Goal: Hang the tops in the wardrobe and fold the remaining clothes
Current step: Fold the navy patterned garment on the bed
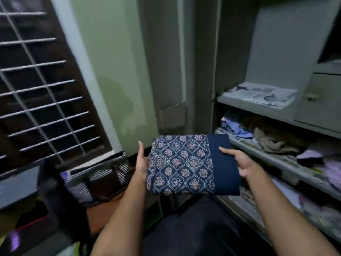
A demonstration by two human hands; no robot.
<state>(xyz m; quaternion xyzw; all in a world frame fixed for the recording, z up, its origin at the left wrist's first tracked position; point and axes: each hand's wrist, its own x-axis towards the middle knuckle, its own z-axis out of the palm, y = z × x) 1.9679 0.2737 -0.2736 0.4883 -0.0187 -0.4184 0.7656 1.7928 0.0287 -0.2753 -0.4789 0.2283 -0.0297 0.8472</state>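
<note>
Folded cloth (pixel 191 164) held before the wardrobe (pixel 276 52).
Shelves (pixel 258 106) right, window (pixel 36 89) left, bag (pixel 97 178) below it.

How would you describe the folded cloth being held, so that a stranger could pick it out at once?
Start at the open wardrobe shelves on the right. In front of them, the left hand and right hand hold a folded cloth. Unlike the rumpled pale clothes shelved behind, it is navy, medallion-printed, with a plain band.

Newspaper-lined shelf (pixel 258 100) bare; lower shelf (pixel 273 156) cluttered
</note>
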